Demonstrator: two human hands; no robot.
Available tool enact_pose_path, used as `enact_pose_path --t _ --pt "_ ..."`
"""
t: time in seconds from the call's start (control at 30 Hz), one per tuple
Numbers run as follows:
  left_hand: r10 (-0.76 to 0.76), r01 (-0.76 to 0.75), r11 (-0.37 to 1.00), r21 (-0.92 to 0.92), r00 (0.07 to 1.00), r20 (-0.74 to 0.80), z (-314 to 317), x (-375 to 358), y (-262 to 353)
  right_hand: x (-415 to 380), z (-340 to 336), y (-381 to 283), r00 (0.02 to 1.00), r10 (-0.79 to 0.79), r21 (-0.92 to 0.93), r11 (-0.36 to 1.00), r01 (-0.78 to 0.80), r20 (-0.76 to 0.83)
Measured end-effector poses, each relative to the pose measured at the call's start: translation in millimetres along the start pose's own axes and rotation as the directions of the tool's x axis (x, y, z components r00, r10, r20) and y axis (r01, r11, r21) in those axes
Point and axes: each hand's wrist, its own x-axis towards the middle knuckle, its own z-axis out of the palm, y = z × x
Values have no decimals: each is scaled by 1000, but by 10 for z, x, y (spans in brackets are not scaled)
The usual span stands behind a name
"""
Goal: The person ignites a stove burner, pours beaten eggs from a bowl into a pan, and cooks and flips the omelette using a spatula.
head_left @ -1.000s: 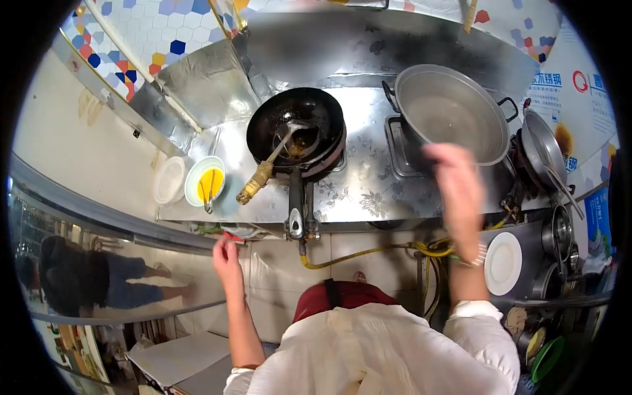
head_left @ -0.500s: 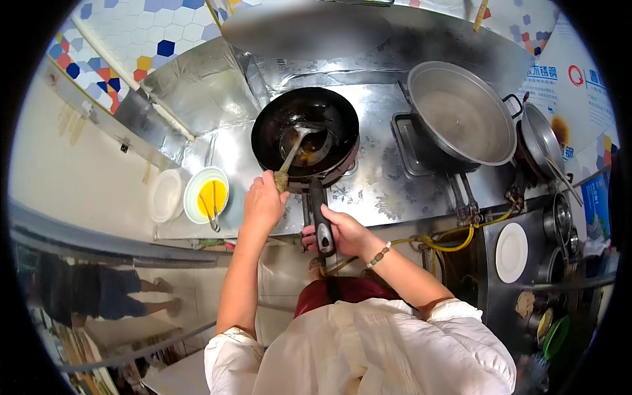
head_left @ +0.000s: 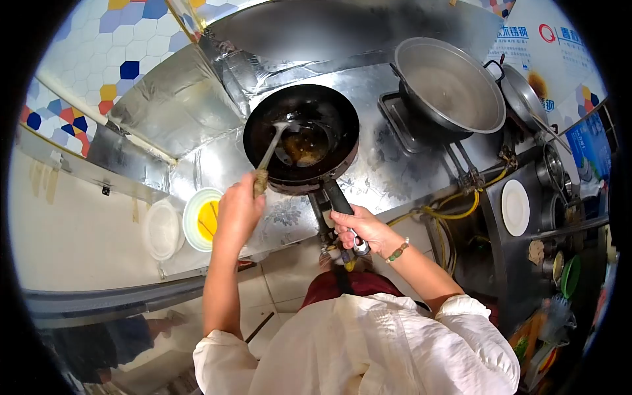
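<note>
My left hand (head_left: 240, 207) is closed around the wrapped grip of a metal spatula (head_left: 269, 152). Its head rests near the left inner wall of a black wok (head_left: 257, 150), whose bottom holds a little brown, oily liquid (head_left: 304, 146). Around the wok's black handle (head_left: 338, 197), near its end, the fingers and thumb of my right hand (head_left: 363, 230) are wrapped. A beaded bracelet is on that wrist. Just left of my left hand stands a pale bowl (head_left: 189, 217) of yellow liquid, apparently beaten egg, with a thin utensil in it.
A large steaming pot (head_left: 451, 85) sits on the burner to the right, with a metal pan (head_left: 522, 99) behind it. A white lidded tub (head_left: 163, 230) is beside the bowl. Yellow hose (head_left: 454, 212) runs along the counter's front. A white plate (head_left: 515, 207) lies on the right-hand shelf.
The spatula head has moved from the wok's middle to its left side. My right hand's fingers have closed round the handle, which now slants further right. The camera view has turned.
</note>
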Motion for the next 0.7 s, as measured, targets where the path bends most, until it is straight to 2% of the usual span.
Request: enact_pose_path --t 0.07,0.13,0.2,0.3,0.43,0.57,0.7 --pt "13 -15 998 57 1000 23 -120 -94 15 4 -16 22 1000 -9 -21 1000 9 1" --pt "-33 16 980 198 996 83 -183 -191 42 -3 -14 1 1000 -23 -50 998 23 11" --pt "-6 -9 980 197 997 76 -219 -312 85 -27 14 -9 1000 1 -28 1000 -2 -23" --pt "12 -37 987 157 988 157 -147 -448 142 -14 -16 31 999 -17 -68 998 15 -32" --pt "21 -26 998 52 996 84 227 -341 241 27 -100 76 999 -50 -120 992 49 -3" --pt "25 -27 998 59 1000 19 550 -37 227 79 -105 122 995 -95 -140 985 96 13" --pt "18 -8 986 168 998 -58 600 119 167 134 -148 171 993 -110 -149 982 114 35"
